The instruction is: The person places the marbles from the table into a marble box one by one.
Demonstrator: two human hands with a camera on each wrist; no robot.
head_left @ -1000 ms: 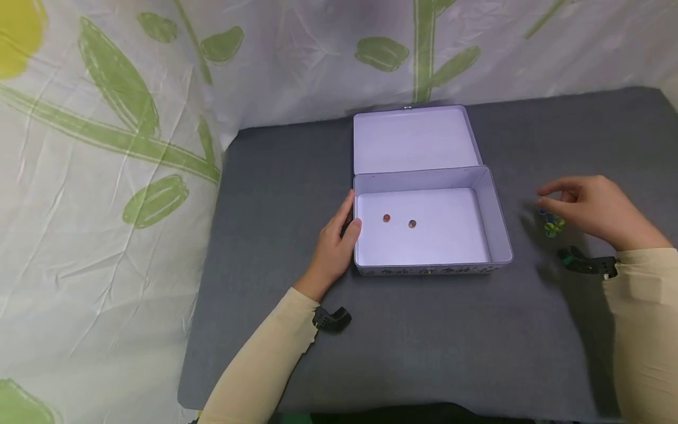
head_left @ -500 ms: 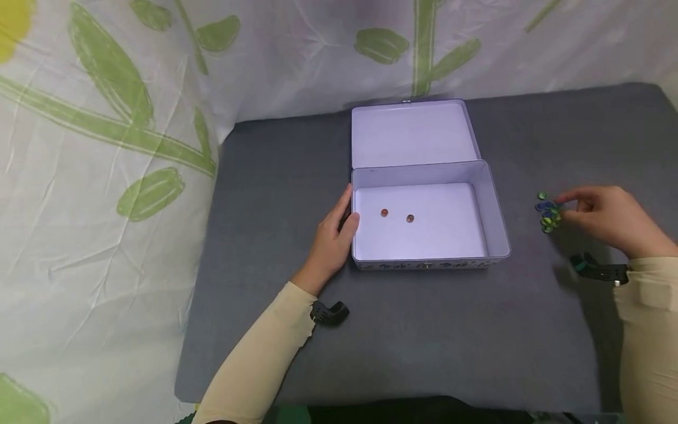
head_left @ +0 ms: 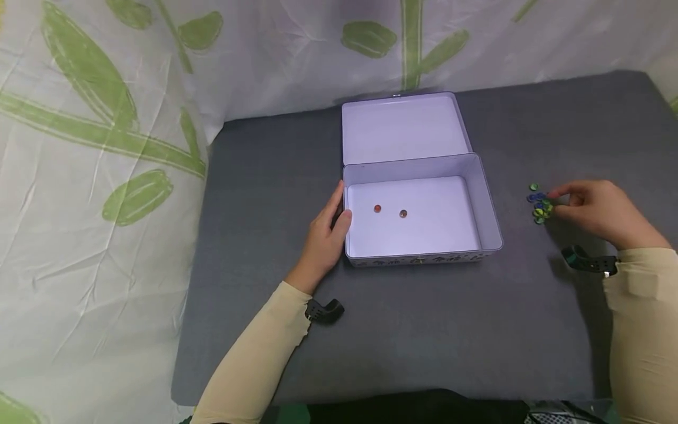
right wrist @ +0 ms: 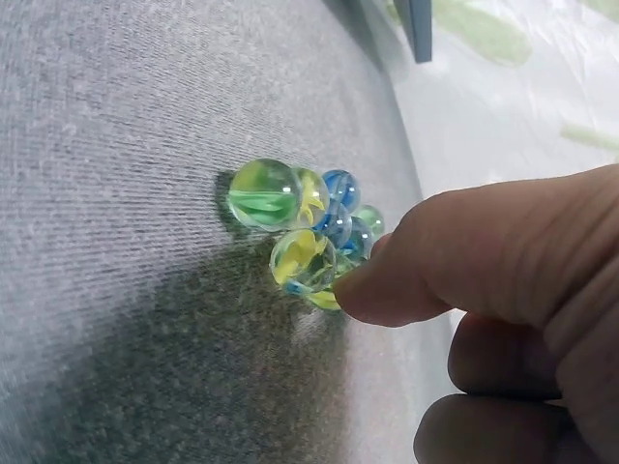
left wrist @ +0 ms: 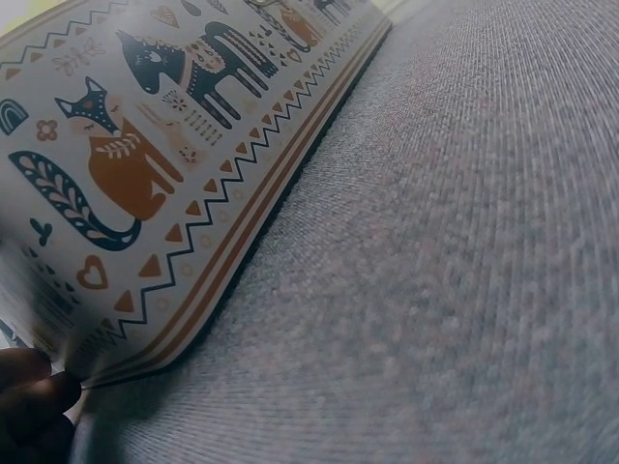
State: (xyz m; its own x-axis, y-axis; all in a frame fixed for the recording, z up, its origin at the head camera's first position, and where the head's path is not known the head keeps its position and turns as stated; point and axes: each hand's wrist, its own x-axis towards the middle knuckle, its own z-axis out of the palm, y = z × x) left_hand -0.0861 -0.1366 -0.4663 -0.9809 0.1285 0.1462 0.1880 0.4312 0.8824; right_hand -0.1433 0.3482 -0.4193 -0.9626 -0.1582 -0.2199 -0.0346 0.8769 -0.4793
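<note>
An open tin box [head_left: 413,257] with a pale inside stands mid-table, its lid [head_left: 402,128] folded back. My left hand [head_left: 319,244] holds its left side, fingers along the outer wall and thumb at the rim. Two reddish-brown marbles, one left [head_left: 377,208] and one right [head_left: 404,214], lie inside. Right of the box is a cluster of green, yellow and blue marbles [right wrist: 334,220]. My right hand [head_left: 604,211] is at its right edge, index finger and thumb parted; in the right wrist view the thumb [right wrist: 387,290] meets the nearest marbles. The index fingertip is hidden there.
The grey table [head_left: 424,330] extends around the box. A white sheet with green leaf prints [head_left: 296,59] hangs behind and to the left. Animal and zigzag patterns cover the box's outer wall [left wrist: 184,145].
My right hand has drawn back to the right from above the marbles and come down at the cluster's right edge, uncovering more of them. The left hand stays on the box. The head view shifts slightly.
</note>
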